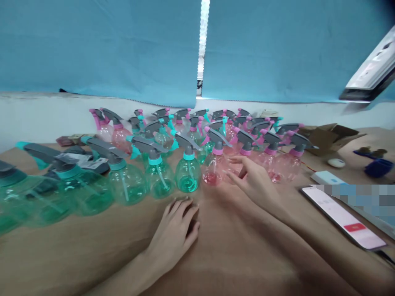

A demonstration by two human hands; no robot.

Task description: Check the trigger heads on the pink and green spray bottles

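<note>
My left hand (pixel 174 228) rests on the wooden table with its fingers loosely bent and apart, holding nothing. Just beyond its fingertips stands a green spray bottle (pixel 189 172) with a turquoise collar and grey trigger head. To the right, my right hand (pixel 253 179) reaches toward a pink spray bottle (pixel 213 170), thumb and forefinger spread at that bottle's right side. Whether the fingertips touch it I cannot tell. Another pink bottle (pixel 270 162) is partly hidden behind my right hand. Both front bottles stand upright with a little coloured liquid inside.
More green bottles (pixel 126 185) line the table's left front. Several mixed bottles (pixel 163 137) stand behind. On the right lie a phone (pixel 342 218), a white box (pixel 328 179), a white mouse (pixel 336 163) and an open carton (pixel 328 139). A blue curtain (pixel 98 49) hangs behind.
</note>
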